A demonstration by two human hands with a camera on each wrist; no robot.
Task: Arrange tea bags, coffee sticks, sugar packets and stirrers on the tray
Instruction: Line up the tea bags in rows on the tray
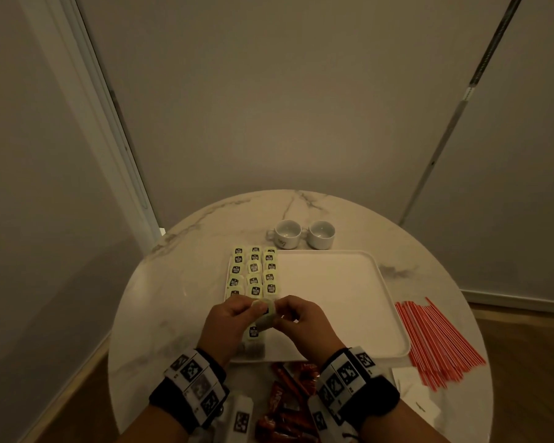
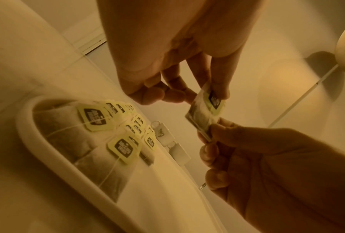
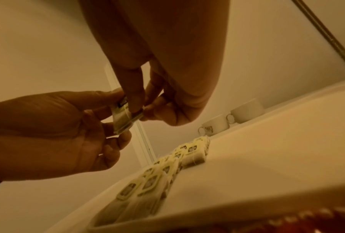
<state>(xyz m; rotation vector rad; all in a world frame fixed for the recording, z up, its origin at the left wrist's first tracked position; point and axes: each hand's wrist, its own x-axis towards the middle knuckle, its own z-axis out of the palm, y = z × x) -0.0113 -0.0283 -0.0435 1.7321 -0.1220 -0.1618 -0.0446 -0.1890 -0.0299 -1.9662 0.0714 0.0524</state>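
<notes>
Both hands meet above the near left part of the white tray [image 1: 333, 298]. Between them is a tea bag [image 1: 264, 312] with a yellow-and-black tag. My left hand [image 1: 248, 310] pinches its left side and my right hand [image 1: 283, 314] pinches its right side. In the left wrist view the left hand [image 2: 207, 93] holds the tea bag [image 2: 204, 113] by the tag end. The right wrist view shows the right hand [image 3: 137, 110] pinching the tea bag [image 3: 125, 117], whose edge looks layered. Rows of tea bags [image 1: 253, 270] fill the tray's left strip.
Two white cups [image 1: 301, 233] stand behind the tray. Red-and-white stirrers [image 1: 435, 340] lie in a fan on the marble table [image 1: 179, 282] to the right. Red coffee sticks [image 1: 288, 401] are heaped near the front edge, with white packets [image 1: 410, 388] beside them.
</notes>
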